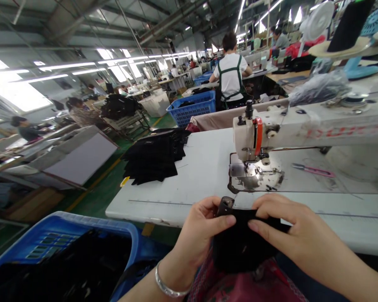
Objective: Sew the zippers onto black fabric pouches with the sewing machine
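Note:
Both of my hands pinch a black fabric piece (244, 247) over my lap, at the front edge of the sewing table (204, 167). My left hand (204, 226), with a silver bangle on its wrist, grips the piece's upper left corner, where a small dark rolled strip (226, 204) stands up. On the upper right edge, my right hand (280, 222) holds the fabric between thumb and fingers. Just beyond the hands is the sewing machine (252, 134) with its metal needle plate (255, 174). Pink-handled thread snips (315, 170) lie right of the needle plate.
A stack of black fabric pieces (157, 155) lies on the table's left side. A blue basket (91, 218) of dark fabric stands at lower left, and another blue basket (193, 107) behind the table. A co-worker (231, 71) sits ahead, back turned.

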The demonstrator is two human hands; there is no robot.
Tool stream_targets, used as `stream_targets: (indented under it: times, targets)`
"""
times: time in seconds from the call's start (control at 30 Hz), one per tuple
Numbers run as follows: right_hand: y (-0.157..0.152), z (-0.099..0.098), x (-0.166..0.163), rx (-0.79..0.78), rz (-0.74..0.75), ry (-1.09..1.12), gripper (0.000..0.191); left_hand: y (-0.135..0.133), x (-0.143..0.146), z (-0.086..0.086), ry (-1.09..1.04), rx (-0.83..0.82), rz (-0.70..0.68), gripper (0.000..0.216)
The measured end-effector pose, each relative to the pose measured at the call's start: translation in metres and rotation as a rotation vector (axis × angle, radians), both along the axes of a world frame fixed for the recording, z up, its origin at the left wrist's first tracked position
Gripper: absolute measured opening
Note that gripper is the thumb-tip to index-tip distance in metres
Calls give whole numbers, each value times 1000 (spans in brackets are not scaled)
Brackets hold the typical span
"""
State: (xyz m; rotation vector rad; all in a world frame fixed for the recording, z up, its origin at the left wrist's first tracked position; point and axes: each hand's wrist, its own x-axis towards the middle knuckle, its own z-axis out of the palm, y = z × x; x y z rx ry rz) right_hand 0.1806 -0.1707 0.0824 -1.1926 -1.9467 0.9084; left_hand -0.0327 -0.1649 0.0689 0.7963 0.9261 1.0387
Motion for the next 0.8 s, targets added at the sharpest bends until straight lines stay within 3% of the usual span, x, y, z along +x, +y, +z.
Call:
stream_targets:
  times: [0.6, 0.73, 0.8]
  targets:
    - [5, -10, -2, -86, -23, -32, 24, -4, 8, -6, -41, -73, 30, 24]
    - [2, -14, -4, -178, -175, 19, 20, 4, -4, -1, 112, -18, 31, 24]
    - [-2, -17, -3, -267, -125, 111, 21, 18, -15, 11, 274, 52, -27, 23]
